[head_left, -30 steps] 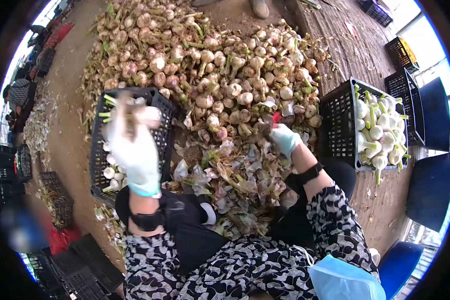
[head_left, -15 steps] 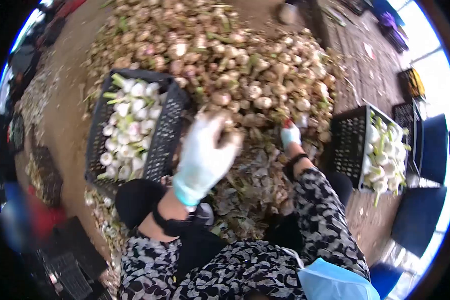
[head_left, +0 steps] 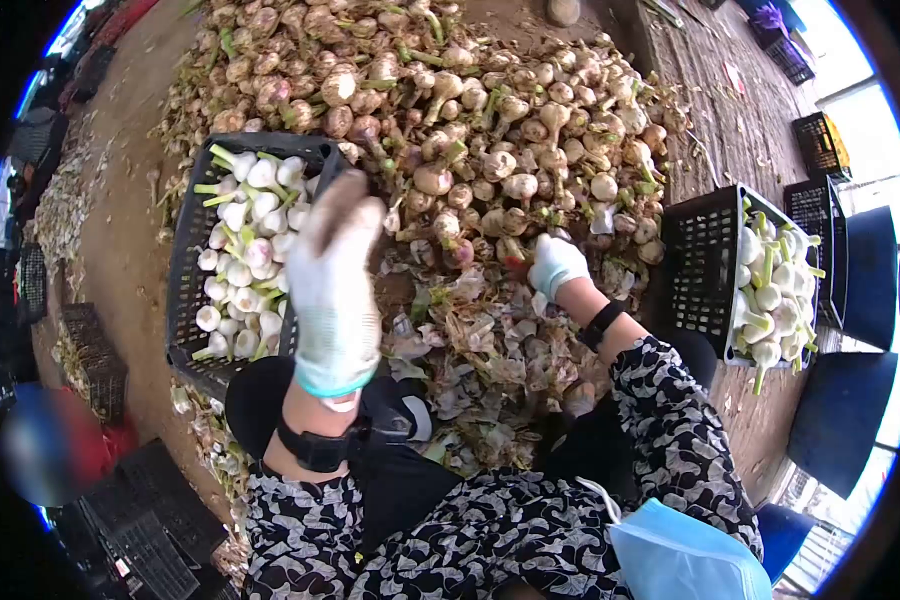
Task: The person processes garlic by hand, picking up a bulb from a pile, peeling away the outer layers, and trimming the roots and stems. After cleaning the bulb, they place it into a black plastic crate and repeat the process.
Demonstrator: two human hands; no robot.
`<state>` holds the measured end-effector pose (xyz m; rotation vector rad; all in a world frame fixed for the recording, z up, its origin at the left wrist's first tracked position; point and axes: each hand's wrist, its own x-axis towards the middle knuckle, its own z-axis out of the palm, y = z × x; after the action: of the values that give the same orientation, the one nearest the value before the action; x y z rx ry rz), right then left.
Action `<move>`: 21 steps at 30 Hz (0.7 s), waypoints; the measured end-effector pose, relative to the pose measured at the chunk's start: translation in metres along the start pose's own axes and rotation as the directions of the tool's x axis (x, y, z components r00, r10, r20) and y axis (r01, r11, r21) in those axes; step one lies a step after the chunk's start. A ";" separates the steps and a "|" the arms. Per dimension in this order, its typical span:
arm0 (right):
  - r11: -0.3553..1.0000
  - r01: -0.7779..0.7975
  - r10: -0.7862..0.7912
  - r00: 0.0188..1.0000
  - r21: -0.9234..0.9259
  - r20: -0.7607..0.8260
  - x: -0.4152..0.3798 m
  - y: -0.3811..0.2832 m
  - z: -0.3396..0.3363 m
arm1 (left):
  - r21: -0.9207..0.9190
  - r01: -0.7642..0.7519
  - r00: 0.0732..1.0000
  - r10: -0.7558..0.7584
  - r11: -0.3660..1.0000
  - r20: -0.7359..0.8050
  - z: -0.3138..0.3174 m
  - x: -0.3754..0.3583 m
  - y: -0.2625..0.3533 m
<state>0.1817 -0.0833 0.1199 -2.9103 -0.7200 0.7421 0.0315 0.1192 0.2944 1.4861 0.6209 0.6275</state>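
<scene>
My left hand, in a white glove with soiled fingertips, hovers at the right edge of a black crate of trimmed white garlic bulbs. Its fingers stretch forward, somewhat blurred, and no bulb shows in them. My right hand, also gloved, is closed at the near edge of a heap of untrimmed garlic. A small red bit shows by its fingertips; what the hand grips is mostly hidden. Loose garlic skins and leaves cover the ground between my legs.
To the right stands a second black crate, with trimmed garlic piled above its rim. More crates and blue panels lie beyond it. A blue face mask hangs at my chest. Dark crates sit at lower left.
My left hand has moved left from the heap's near edge to the garlic crate, its fingers straightening. My right hand has shifted slightly left, and the red bit has moved left with it.
</scene>
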 end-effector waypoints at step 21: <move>0.691 0.665 -0.475 0.713 0.283 -0.516 -0.126 0.011 -0.120 | -0.301 0.698 0.649 -0.397 0.649 0.649 0.047 -0.030 -0.027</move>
<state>0.1442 -0.1426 0.2803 -2.0912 -1.1499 0.1718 0.0441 0.0649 0.2670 0.7796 0.3908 -0.1469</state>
